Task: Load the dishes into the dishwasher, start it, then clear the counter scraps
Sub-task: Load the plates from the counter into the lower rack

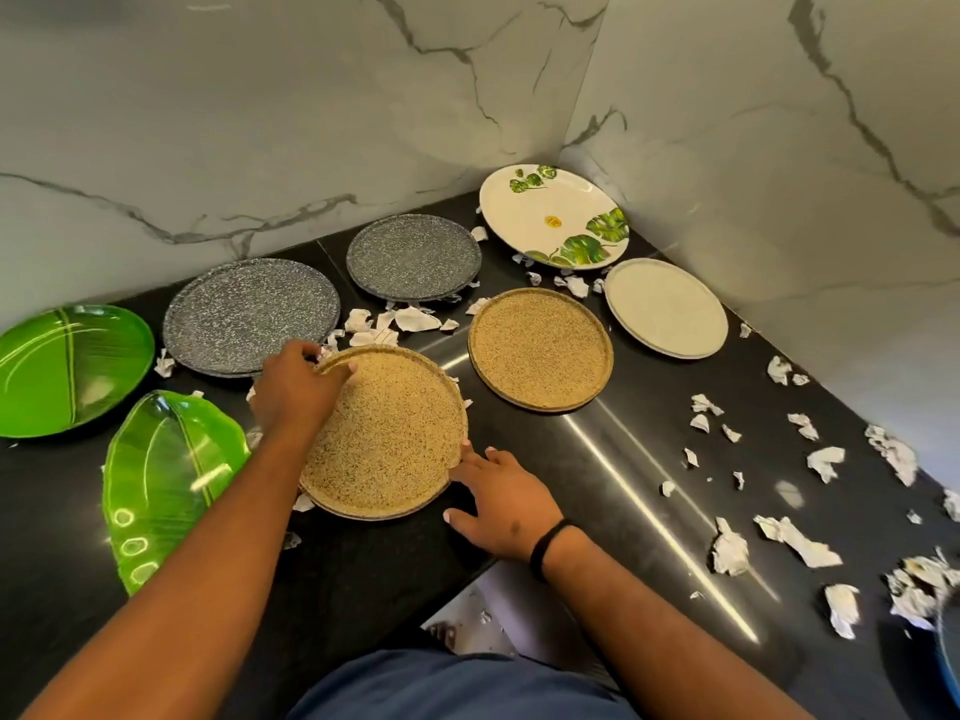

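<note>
**Both hands close on the near tan plate, still on the counter**

At nine o'clock on the black counter [613, 459] lies a round green plate [67, 368], and at seven o'clock a leaf-shaped green plate [166, 475], its long axis running from seven up toward one o'clock, tip nearest the viewer. Behind them, at ten and eleven o'clock, sit two speckled grey plates [249, 317] [414, 256].

The left hand [296, 387] grips the near tan plate [387, 433] at its ten o'clock rim, fingers curled over the edge and thumb on the speckled face. The plate lies centre-frame, near the front edge; whether that rim is raised I cannot tell. Being round, it has no long axis; its face points up. The right hand [498, 504] meets the rim at four o'clock, fingers spread and fairly straight, fingertips touching the edge, palm on the counter, clamped on nothing.

Right of this, at one o'clock, lies a second tan plate [540, 348], then a pale grey plate [666, 314] and a white plate with leaf print [553, 215] in the corner. Paper scraps [826, 462] litter the three o'clock side and the gaps between plates.

Risks, as I judge them: the grip is one-sided, so the plate could slip and knock the grey plate it nearly touches. Scraps just beside the rim may cling underneath and ride into the dishwasher, which is out of view.
</note>
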The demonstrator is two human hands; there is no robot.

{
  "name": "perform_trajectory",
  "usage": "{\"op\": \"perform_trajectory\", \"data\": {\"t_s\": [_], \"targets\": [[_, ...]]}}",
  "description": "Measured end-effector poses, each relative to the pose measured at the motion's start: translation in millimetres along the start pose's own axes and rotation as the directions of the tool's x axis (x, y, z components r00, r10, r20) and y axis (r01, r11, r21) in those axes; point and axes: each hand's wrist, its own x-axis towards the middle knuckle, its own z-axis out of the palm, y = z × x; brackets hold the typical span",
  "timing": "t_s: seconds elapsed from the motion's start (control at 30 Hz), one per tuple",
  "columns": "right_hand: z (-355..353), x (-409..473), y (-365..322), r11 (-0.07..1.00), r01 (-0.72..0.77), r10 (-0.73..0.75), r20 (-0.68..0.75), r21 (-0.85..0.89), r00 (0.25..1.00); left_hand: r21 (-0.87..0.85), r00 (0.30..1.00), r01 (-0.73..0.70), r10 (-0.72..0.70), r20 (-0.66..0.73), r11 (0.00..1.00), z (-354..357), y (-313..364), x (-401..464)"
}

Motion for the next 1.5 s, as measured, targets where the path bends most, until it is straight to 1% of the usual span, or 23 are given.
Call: {"op": "perform_trajectory", "data": {"t_s": [0.07, 0.17, 0.23, 0.27, 0.3, 0.37, 0.4, 0.47, 0.57, 0.67, 0.73, 0.77, 0.83, 0.87, 0.97, 1.1, 1.17, 1.23, 1.3, 1.37, 1.43, 1.5], "targets": [[-2, -1, 0, 1.000, 0.001, -0.001, -0.011, 0.004, 1.000, -0.066, 1.000, -0.020, 0.020, -0.002, 0.998, -5, 8, 3], [2, -2, 4, 0.991, -0.028, 0.031, -0.020, 0.129, 0.999, -0.128, 0.998, -0.054, 0.058, 0.030, 0.990, -14, 21, 4], [5, -5, 4, 0.965, -0.026, 0.041, -0.049, 0.262, 0.998, -0.206, 0.995, -0.064, 0.077, 0.056, 0.977, -22, 29, 3], [7, -6, 5, 0.932, -0.014, 0.058, -0.111, 0.362, 0.992, -0.249, 0.992, -0.078, 0.099, 0.072, 0.965, -27, 34, 1], [5, -9, 4, 0.882, -0.011, 0.107, -0.178, 0.472, 0.978, -0.285, 0.987, -0.105, 0.134, 0.085, 0.953, -32, 41, -4], [0, -15, 4, 0.738, 0.004, 0.259, -0.289, 0.675, 0.921, -0.329, 0.970, -0.185, 0.226, 0.089, 0.926, -38, 58, -15], [-4, -17, 4, 0.677, 0.025, 0.329, -0.332, 0.736, 0.884, -0.352, 0.960, -0.226, 0.270, 0.080, 0.908, -41, 68, -23], [-7, -22, 12, 0.598, 0.047, 0.449, -0.384, 0.800, 0.807, -0.406, 0.938, -0.289, 0.341, 0.063, 0.867, -42, 90, -40], [-7, -36, 28, 0.484, 0.057, 0.592, -0.375, 0.873, 0.713, -0.513, 0.904, -0.335, 0.422, 0.060, 0.790, -38, 118, -68], [-8, -64, 42, 0.361, 0.131, 0.709, -0.363, 0.923, 0.605, -0.640, 0.879, -0.294, 0.464, 0.110, 0.710, -22, 143, -99], [-5, -83, 49, 0.273, 0.239, 0.748, -0.361, 0.932, 0.557, -0.729, 0.865, -0.210, 0.471, 0.171, 0.651, -7, 156, -123], [-1, -95, 54, 0.236, 0.291, 0.775, -0.361, 0.927, 0.519, -0.767, 0.847, -0.167, 0.488, 0.210, 0.619, 1, 163, -137], [5, -123, 62, 0.182, 0.361, 0.837, -0.337, 0.915, 0.431, -0.817, 0.805, -0.096, 0.527, 0.273, 0.569, 19, 173, -169], [9, -139, 67, 0.170, 0.388, 0.863, -0.327, 0.906, 0.385, -0.823, 0.785, -0.070, 0.540, 0.303, 0.564, 29, 177, -185], [22, -192, 77, 0.142, 0.463, 0.923, -0.286, 0.875, 0.258, -0.800, 0.714, -0.017, 0.568, 0.410, 0.599, 56, 185, -235], [57, -279, 83, 0.160, 0.494, 0.971, -0.225, 0.855, 0.075, -0.751, 0.581, 0.015, 0.605, 0.544, 0.660, 77, 189, -324], [79, -326, 82, 0.170, 0.503, 0.984, -0.177, 0.847, -0.035, -0.741, 0.509, 0.032, 0.628, 0.589, 0.670, 79, 187, -377], [104, -375, 78, 0.180, 0.523, 0.980, -0.106, 0.833, -0.168, -0.715, 0.435, 0.030, 0.635, 0.639, 0.699, 80, 180, -433], [126, -417, 72, 0.189, 0.551, 0.957, -0.027, 0.813, -0.290, -0.674, 0.377, 0.034, 0.615, 0.693, 0.738, 81, 169, -482], [152, -462, 68, 0.199, 0.563, 0.916, 0.052, 0.802, -0.397, -0.633, 0.293, 0.036, 0.597, 0.747, 0.773, 81, 156, -535], [182, -503, 65, 0.207, 0.602, 0.876, 0.128, 0.771, -0.465, -0.577, 0.209, 0.029, 0.560, 0.802, 0.816, 79, 140, -585], [210, -539, 61, 0.200, 0.669, 0.841, 0.225, 0.716, -0.492, -0.529, 0.130, -0.005, 0.525, 0.841, 0.849, 82, 126, -625]]}}
